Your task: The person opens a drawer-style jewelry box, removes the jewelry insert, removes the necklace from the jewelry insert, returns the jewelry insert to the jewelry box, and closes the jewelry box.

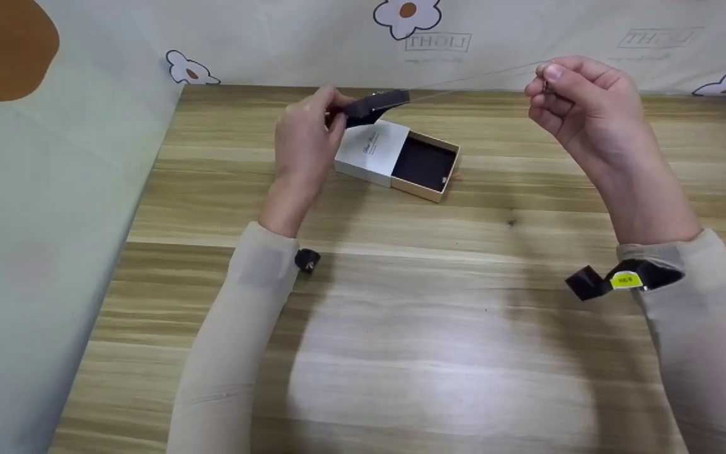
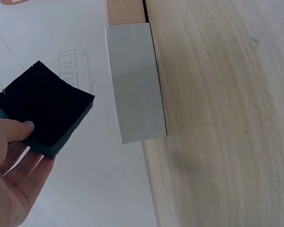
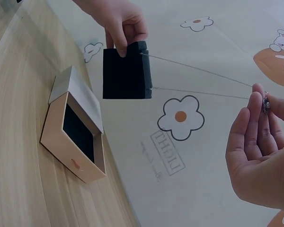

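Observation:
Raised over the back of the table, my left hand [image 1: 303, 142] pinches a black foam jewelry insert [image 3: 124, 75] between thumb and fingers. Two strands of a thin silver necklace chain run taut from notches in the insert's edge toward my right hand [image 1: 596, 107]. That hand pinches a small shiny pendant [image 3: 266, 104] between thumb and fingertips, at the chain's far end. Below the insert sits a white box sleeve [image 1: 369, 151] with printed lettering. Its tan drawer [image 1: 416, 191] is slid partly out to the right, showing a dark interior.
A wood-grain table [image 1: 401, 284] lies under both hands. Behind it hangs a pale curtain-like sheet [image 1: 287, 38] with printed flowers and lettering, which also falls along the left side. Black cameras are strapped to both sleeved wrists.

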